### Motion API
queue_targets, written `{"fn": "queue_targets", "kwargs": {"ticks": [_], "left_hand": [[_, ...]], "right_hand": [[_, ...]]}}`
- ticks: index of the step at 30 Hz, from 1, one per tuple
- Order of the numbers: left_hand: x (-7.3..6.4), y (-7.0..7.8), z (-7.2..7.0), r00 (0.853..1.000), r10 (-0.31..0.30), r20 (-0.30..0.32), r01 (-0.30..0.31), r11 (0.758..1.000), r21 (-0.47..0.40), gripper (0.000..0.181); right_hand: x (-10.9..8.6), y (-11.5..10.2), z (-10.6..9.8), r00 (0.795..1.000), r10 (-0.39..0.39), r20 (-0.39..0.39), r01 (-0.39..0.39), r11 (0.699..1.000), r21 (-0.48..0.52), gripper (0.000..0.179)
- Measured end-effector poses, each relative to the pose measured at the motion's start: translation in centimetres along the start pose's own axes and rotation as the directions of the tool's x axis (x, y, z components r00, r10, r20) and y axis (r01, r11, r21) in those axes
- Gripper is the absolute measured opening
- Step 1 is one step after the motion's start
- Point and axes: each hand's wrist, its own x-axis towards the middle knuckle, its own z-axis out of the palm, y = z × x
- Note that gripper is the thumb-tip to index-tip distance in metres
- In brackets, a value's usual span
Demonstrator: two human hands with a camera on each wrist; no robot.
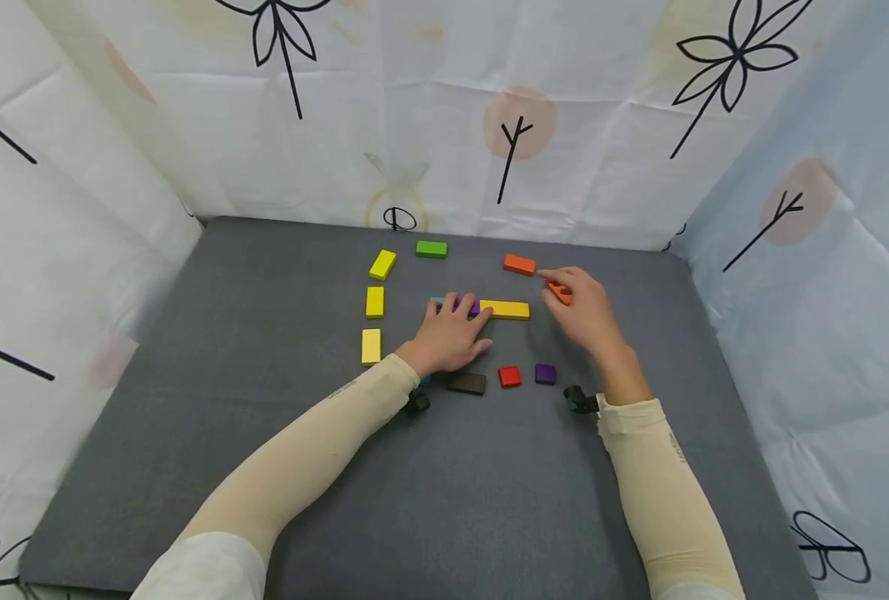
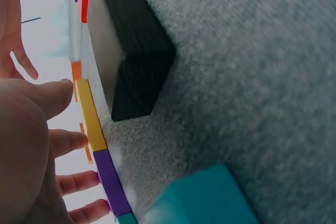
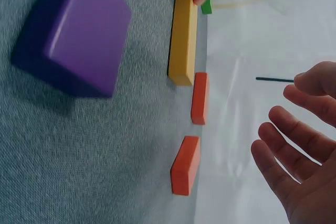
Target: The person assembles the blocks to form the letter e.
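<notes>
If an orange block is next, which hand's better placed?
Likely the right hand: near the orange blocks and holding nothing. The left hand is farther off, its fingers touching the long yellow block and adjoining purple block.

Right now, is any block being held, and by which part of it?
Nothing is held: the left grip only touches the long yellow block and long purple block; the right grip is open.

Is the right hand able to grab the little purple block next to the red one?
Probably yes. The right hand looks empty, the purple block sits nearby, and nothing seems to cover it or stand between them. The red block is beside it, with a gap.
</notes>
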Motion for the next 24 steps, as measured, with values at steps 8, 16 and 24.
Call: {"fn": "queue_targets", "kwargs": {"ticks": [8, 16, 24], "left_hand": [[-0.1, 0.2, 0.3, 1.0, -0.024, 0.009, 0.023, 0.999, 0.026, 0.072], [-0.3, 0.3, 0.1, 0.999, -0.037, 0.023, 0.037, 0.999, 0.005, 0.072], [-0.1, 0.4, 0.3, 0.998, -0.045, 0.044, 0.047, 0.998, -0.049, 0.073]], "right_hand": [[0.3, 0.9, -0.5, 1.0, 0.027, -0.011, -0.027, 0.999, -0.041, 0.035], [0.9, 1.7, -1.1, 0.995, 0.096, 0.031, -0.093, 0.992, -0.084, 0.038], [1.8, 3.2, -1.7, 0.982, 0.169, 0.078, -0.159, 0.98, -0.121, 0.042]]}}
